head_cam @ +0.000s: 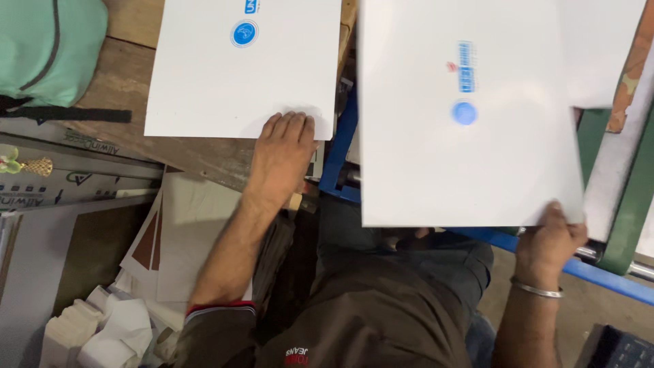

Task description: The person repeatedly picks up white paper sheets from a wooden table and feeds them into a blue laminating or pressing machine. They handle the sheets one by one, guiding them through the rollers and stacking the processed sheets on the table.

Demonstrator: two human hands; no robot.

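My left hand rests with fingers together on the near right corner of a white printed sheet that lies on a wooden bench. That sheet carries a round blue mark near its far edge. My right hand grips the near right corner of a second, larger white sheet, held flat above a blue machine frame. This sheet has a blue stamp and a blue dot in its middle. A metal bangle sits on my right wrist.
A mint green bag lies at the far left. Flattened cardboard and paper scraps pile up at the lower left. Green and grey machine parts stand at the right, with more white sheet behind.
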